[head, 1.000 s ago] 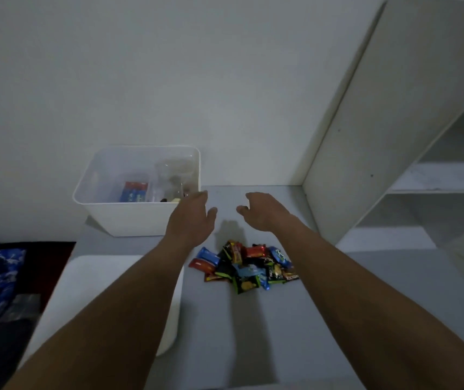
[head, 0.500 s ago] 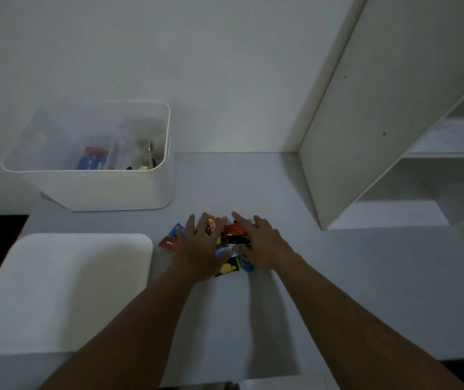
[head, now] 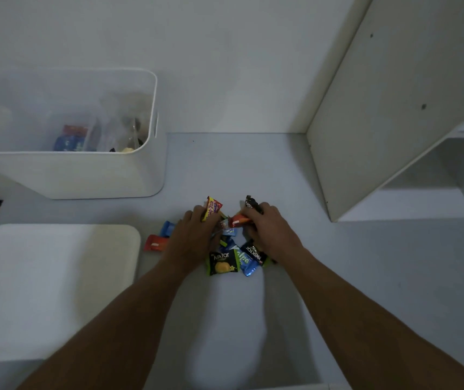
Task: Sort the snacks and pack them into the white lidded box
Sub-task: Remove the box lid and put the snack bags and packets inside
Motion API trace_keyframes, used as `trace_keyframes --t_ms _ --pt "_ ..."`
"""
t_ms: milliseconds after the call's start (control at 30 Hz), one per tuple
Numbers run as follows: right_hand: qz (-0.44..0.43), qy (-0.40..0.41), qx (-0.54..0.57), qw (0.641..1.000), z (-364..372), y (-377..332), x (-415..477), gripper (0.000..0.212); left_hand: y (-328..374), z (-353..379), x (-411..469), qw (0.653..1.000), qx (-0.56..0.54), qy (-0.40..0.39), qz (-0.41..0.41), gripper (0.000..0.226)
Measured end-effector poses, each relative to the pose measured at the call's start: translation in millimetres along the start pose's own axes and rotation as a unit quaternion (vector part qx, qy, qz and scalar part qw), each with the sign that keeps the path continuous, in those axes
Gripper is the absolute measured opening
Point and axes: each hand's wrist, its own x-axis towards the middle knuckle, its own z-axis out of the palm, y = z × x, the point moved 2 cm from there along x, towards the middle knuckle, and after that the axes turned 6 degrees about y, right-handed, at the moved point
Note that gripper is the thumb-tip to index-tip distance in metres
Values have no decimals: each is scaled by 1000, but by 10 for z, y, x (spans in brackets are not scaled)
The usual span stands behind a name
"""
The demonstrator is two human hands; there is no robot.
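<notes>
both hands down on the snack pile (head: 233, 249), mid bench (head: 225, 164), a little toward the near edge.
left hand (head: 194, 240): fingers curled round a yellow-and-red packet (head: 212, 207), which sticks up past the fingertips.
right hand (head: 270, 232): fingers curled round a black packet (head: 252, 204), its end showing above the knuckles; an orange packet (head: 238, 220) juts out at the thumb side, cannot tell whether it is held too.
between and below the hands: a green-and-black packet (head: 223, 261) and a blue packet (head: 249, 266), flat on the bench, touching each other.
just left of the left hand: a red packet (head: 156, 242) and a small blue packet (head: 167, 228), apart from the pile.
white box (head: 84, 175) at the far left corner, open; a few packets (head: 70, 139) lie in its bottom.
lid (head: 42, 277) flat at the near left edge, off the box.
white shelf unit (head: 394, 108) along the right edge.
</notes>
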Motion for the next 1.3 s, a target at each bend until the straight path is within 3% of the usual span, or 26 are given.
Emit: trace_keyframes --t_ms 167,433,600,833,1067,1300 --pt "28 8 -4 1000 -202 -5 39 41 -21 -146 89 998 -47 1 -47 27" --pt "28 32 -3 999 -878 -364 235 23 -3 -913 259 991 -119 50 -46 24" --pt "-5 65 26 998 -1311 -983 546 16 -213 -1748 351 986 -106 125 -26 24" --pt "-42 92 70 992 -1471 -2040 1149 16 -1104 -2639 429 971 -96 194 -102 25" --pt "-52 47 89 994 -1059 -2788 1632 28 -1969 -2753 447 959 -98 209 -165 27" --pt "-45 -58 88 993 -728 -2907 1781 34 -2271 -2503 544 961 -143 173 -164 26"
